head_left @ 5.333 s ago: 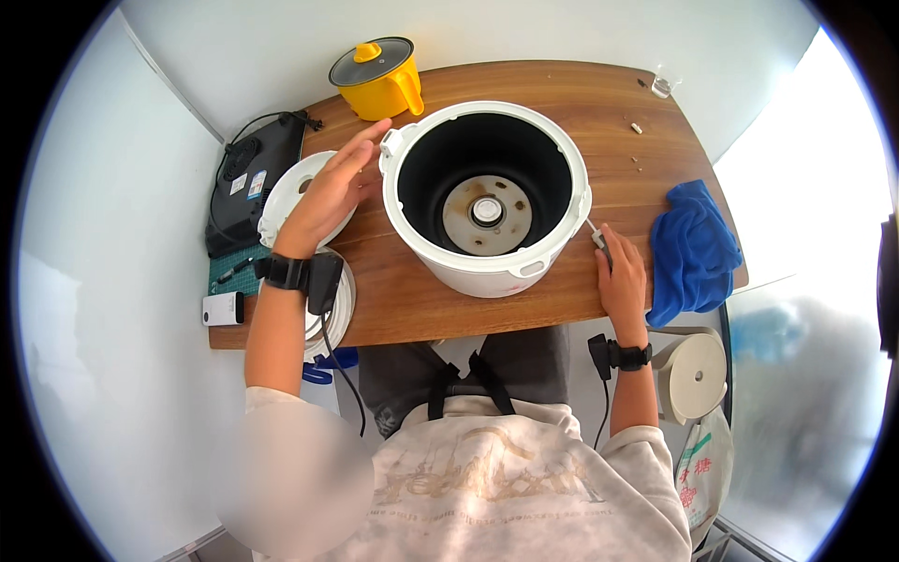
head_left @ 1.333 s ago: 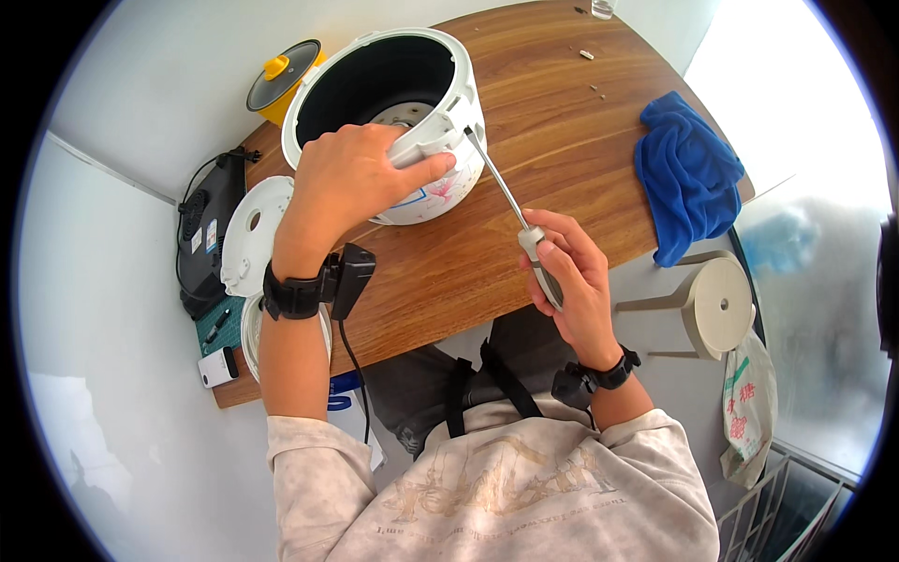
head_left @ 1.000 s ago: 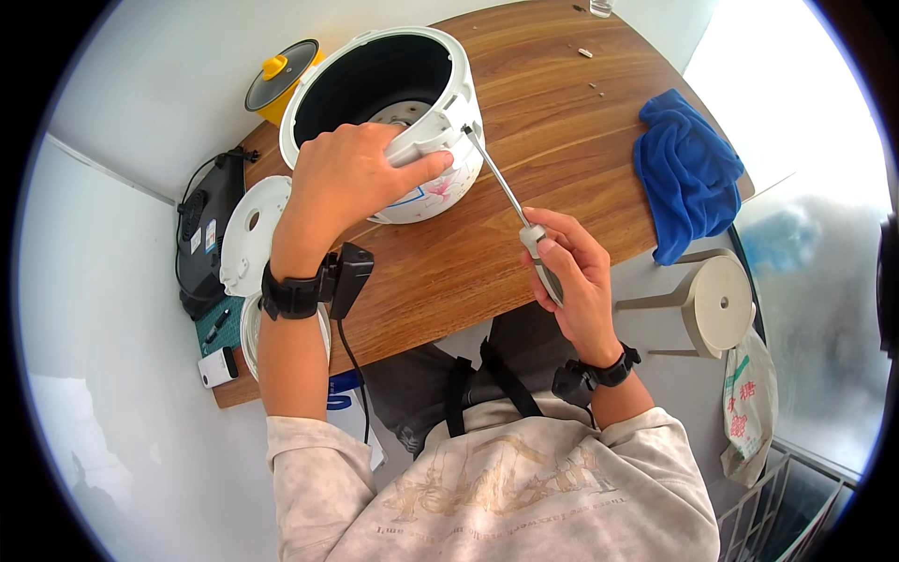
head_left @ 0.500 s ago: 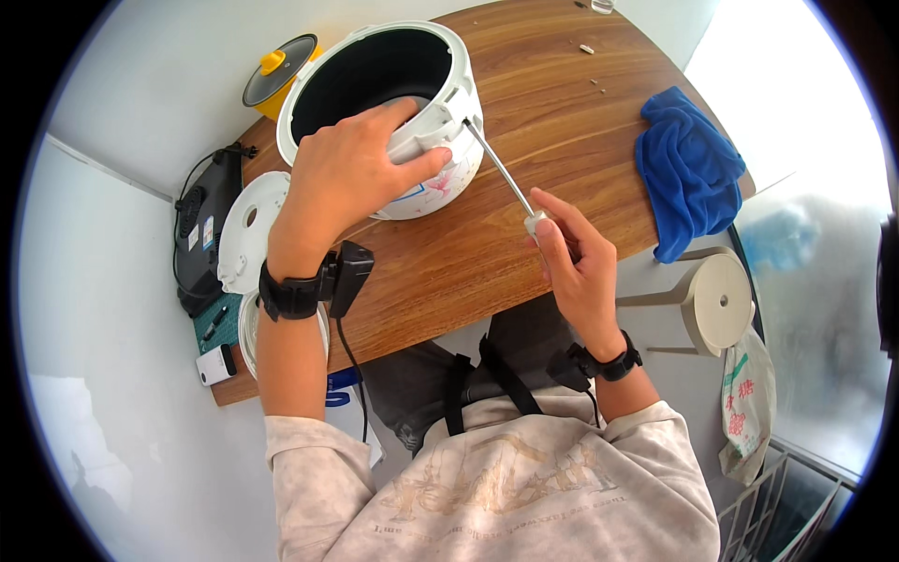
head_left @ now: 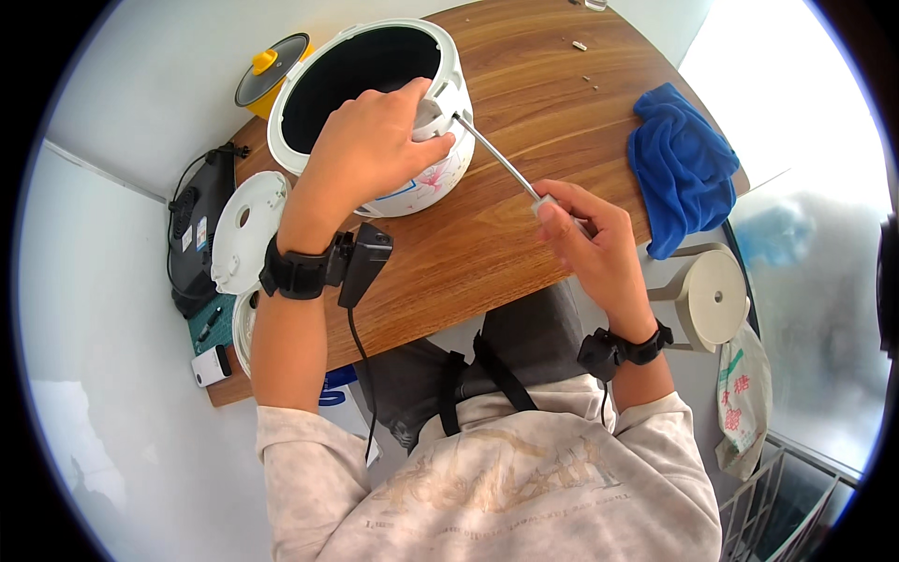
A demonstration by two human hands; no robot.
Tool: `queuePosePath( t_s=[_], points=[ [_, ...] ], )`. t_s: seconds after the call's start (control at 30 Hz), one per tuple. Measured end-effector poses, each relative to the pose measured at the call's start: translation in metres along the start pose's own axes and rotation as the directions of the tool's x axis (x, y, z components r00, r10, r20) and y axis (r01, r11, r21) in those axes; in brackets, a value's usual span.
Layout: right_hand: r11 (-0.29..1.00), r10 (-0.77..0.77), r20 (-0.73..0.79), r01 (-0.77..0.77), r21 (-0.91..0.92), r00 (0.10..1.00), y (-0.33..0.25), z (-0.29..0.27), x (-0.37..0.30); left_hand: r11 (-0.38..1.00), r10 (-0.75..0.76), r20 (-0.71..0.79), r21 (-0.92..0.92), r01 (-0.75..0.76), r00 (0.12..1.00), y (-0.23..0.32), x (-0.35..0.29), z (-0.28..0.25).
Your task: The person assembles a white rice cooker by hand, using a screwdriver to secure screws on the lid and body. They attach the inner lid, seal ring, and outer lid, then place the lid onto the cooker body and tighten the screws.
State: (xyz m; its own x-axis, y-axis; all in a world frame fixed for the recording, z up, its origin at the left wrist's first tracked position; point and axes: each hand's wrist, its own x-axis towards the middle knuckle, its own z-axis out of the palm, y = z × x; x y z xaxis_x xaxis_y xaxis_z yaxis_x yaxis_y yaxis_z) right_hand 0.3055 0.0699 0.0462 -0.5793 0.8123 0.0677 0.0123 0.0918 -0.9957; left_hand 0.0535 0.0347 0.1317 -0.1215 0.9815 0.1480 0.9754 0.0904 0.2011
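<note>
A white rice cooker body (head_left: 448, 184) with a dark, hollow inside stands at the far left of the table, its lid off. My left hand (head_left: 370, 145) grips its near right rim, fingers over the edge and thumb on the outer side. A screwdriver (head_left: 506, 162) with a long metal shaft slants up from my right hand (head_left: 595, 239), which is closed around its pale handle. Its tip meets the rim at a small dark opening, just right of my left thumb; whether a screw sits there is hidden.
Left of the cooker are a white round lid part (head_left: 245, 248), a black appliance with a cord (head_left: 204, 229) and a yellow pot (head_left: 277, 67). A blue cloth (head_left: 682, 173) hangs over the right edge of the wooden table (head_left: 552, 112). Beyond that stands a beige stool (head_left: 716, 295).
My left hand has shifted right along the rim, its fingers now nearer the screwdriver. My right hand has turned on the handle and its wrist moved right. The tip stays at the same opening.
</note>
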Motion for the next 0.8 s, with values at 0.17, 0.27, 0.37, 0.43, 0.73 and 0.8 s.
queuePosePath(
  t_s=[0.17, 0.27, 0.37, 0.43, 0.73, 0.8],
  points=[
    [0.995, 0.005, 0.003, -0.005, -0.099, 1.000, -0.007, -0.007, 0.002, 0.999, 0.041, -0.045, -0.015, -0.042, 0.998, -0.008, -0.003, 0.004],
    [0.952, -0.178, -0.020, 0.166, -0.258, 0.984, -0.008, -0.005, 0.003, 0.998, 0.007, 0.020, -0.057, -0.006, 1.000, -0.010, -0.005, -0.001],
    [0.833, -0.409, 0.002, 0.374, -0.407, 0.913, -0.005, -0.007, 0.007, 0.997, 0.028, 0.014, -0.070, -0.027, 1.000, -0.011, -0.008, -0.002],
    [0.746, -0.439, 0.007, 0.368, -0.554, 0.899, -0.011, -0.007, 0.002, 0.999, 0.019, 0.047, -0.041, -0.017, 0.999, -0.009, -0.006, -0.004],
    [-0.075, -0.711, 0.339, 0.413, -0.908, 0.616, -0.039, -0.017, 0.002, 0.997, 0.034, 0.041, -0.072, -0.031, 0.999, -0.014, -0.007, -0.005],
    [-0.157, -0.711, 0.381, 0.396, -0.905, 0.590, -0.047, -0.019, 0.005, 0.997, 0.025, 0.054, -0.078, -0.021, 0.998, -0.014, -0.007, -0.005]
  ],
)
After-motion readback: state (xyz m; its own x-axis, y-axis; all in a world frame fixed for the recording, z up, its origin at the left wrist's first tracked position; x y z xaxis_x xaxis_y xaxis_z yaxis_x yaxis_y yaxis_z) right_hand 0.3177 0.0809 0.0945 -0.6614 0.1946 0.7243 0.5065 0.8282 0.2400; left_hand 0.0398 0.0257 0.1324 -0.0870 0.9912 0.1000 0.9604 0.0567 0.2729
